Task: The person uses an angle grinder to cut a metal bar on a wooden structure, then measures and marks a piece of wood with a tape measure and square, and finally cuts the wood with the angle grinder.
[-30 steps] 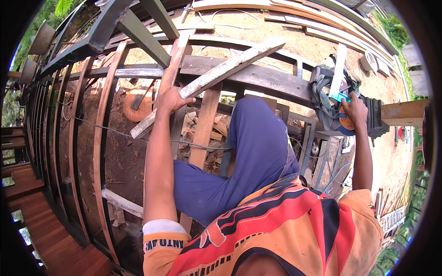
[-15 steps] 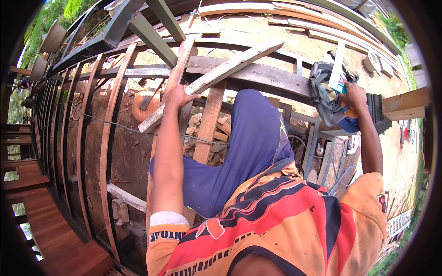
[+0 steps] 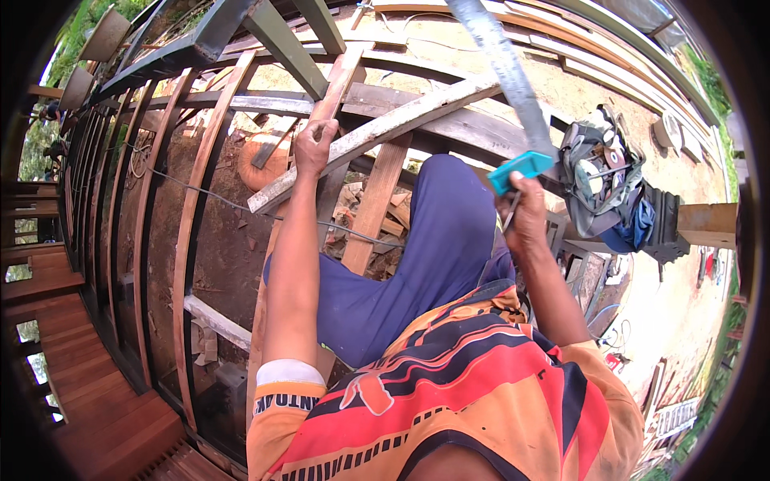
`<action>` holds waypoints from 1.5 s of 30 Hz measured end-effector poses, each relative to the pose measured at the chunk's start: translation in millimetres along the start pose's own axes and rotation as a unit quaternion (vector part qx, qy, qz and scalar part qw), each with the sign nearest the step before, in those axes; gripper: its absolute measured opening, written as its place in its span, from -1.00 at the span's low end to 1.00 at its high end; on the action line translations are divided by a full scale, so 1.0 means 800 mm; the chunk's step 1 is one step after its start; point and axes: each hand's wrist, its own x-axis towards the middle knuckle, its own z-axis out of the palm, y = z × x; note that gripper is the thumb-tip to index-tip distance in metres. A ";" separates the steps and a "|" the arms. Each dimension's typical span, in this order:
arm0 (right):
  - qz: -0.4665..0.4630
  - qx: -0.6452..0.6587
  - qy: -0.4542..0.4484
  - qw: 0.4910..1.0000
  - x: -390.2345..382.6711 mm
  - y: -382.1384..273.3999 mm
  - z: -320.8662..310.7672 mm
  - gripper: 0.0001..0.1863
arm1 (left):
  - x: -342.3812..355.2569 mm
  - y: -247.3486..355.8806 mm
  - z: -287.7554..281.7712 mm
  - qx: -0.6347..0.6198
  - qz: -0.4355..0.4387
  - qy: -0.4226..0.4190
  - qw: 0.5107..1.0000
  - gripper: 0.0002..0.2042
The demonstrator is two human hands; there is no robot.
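My right hand (image 3: 525,212) is closed round the teal stock of a square (image 3: 513,88), a measuring tool whose long silver blade points up and away. A thin, pencil-like stick (image 3: 511,210) also shows among its fingers. My left hand (image 3: 315,147) is curled in against a weathered, pale timber length (image 3: 385,124); what its fingers hold, if anything, is hidden. That timber slants across the frame, over the brown joist (image 3: 341,80) and a grey beam (image 3: 473,132). My bent leg (image 3: 441,216) in dark blue trousers is just below it.
Dark-edged joists (image 3: 192,232) run in rows at left, with gaps over bare soil. Reddish decking (image 3: 104,385) lies at lower left. An open tool bag (image 3: 601,168) hangs at right. A dark cable (image 3: 216,200) crosses the gaps. Long boards (image 3: 593,64) are stacked at the far side.
My right hand has brought the square from beside the tool bag inward to the left, its blade swinging over the grey beam. The left thumb no longer lies across the pale timber.
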 end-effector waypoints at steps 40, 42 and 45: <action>0.181 -0.207 -0.262 0.925 0.080 0.148 0.099 -0.72 | 0.060 0.027 0.007 0.134 0.036 -0.129 0.982 -0.65; 0.155 -0.221 -0.246 0.931 0.106 0.179 0.068 -0.72 | 0.048 0.047 0.055 0.055 -0.013 -0.072 0.996 -0.67; 0.151 -0.231 -0.217 0.936 0.097 0.177 0.067 -0.67 | 0.028 0.033 0.059 0.089 0.051 0.000 0.995 -0.69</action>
